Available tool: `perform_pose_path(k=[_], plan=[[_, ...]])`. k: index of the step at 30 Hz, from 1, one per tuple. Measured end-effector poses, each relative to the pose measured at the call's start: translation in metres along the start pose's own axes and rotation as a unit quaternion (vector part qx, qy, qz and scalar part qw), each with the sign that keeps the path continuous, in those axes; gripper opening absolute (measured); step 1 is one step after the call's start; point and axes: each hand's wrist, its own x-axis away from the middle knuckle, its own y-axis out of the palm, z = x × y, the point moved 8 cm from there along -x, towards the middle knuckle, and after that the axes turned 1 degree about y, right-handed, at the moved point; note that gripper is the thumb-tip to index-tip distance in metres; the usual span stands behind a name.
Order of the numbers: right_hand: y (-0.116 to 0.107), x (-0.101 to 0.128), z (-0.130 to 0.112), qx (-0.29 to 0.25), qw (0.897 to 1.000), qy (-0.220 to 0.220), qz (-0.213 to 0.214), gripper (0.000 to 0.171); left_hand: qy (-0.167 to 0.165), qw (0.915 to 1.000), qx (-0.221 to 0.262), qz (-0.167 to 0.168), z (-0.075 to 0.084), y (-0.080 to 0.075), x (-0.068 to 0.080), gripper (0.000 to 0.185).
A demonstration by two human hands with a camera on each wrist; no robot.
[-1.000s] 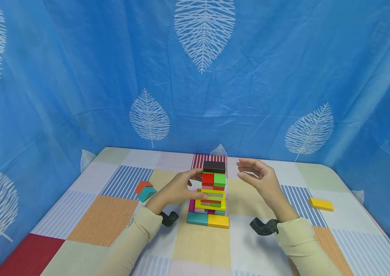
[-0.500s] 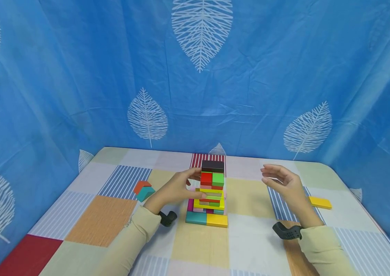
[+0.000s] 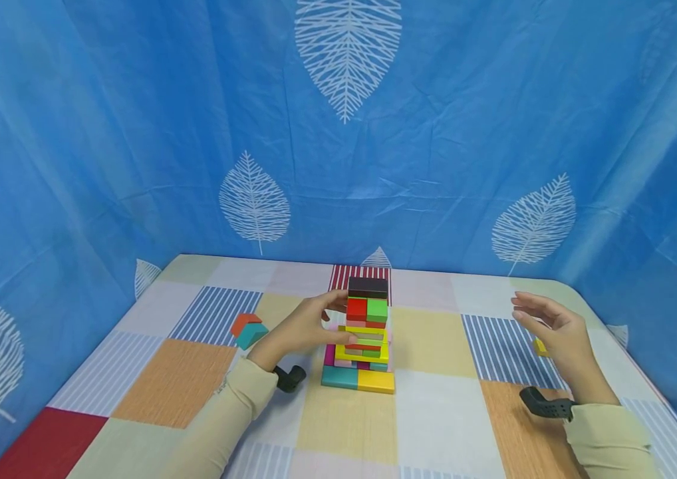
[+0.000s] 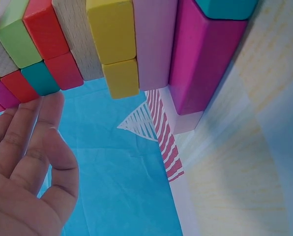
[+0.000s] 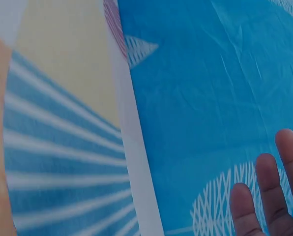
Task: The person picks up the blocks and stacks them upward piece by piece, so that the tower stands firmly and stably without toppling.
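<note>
A tower of coloured wooden blocks (image 3: 367, 309) stands on the patchwork cloth, with a black block (image 3: 367, 287) on top and teal and yellow blocks at its foot. My left hand (image 3: 299, 329) holds the tower from the left, thumb on its front and fingers reaching behind. In the left wrist view, fingertips (image 4: 52, 103) meet the lower edge of the blocks and the little finger bends free. My right hand (image 3: 562, 336) hovers at the right with loosely bent fingers and nothing in them. It partly covers a flat yellow block (image 3: 541, 347).
An orange block (image 3: 245, 322) and a teal block (image 3: 252, 335) lie together left of the tower, beyond my left forearm. The table's back edge meets a blue curtain (image 3: 422, 146) with white leaf prints.
My right hand has moved away from the tower to the right, now overlapping the loose yellow block in the head view. My left hand has stayed at the tower.
</note>
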Motion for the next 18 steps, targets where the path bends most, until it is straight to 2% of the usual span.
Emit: perform_pose_path(k=[5, 13, 18], plan=[[-0.024, 0.003, 0.028, 0.024, 0.998, 0.057, 0.029, 0.043, 0.001, 1.0000, -0.005, -0.001, -0.001, 0.000, -0.001, 0.082], [-0.047, 0.011, 0.077, 0.051, 0.988, 0.135, 0.047, 0.048, 0.004, 1.0000, -0.004, -0.001, -0.001, 0.000, -0.001, 0.081], [-0.059, 0.014, 0.106, 0.091, 0.977, 0.187, 0.055, 0.061, 0.001, 1.0000, 0.002, -0.001, -0.001, 0.000, 0.000, 0.080]])
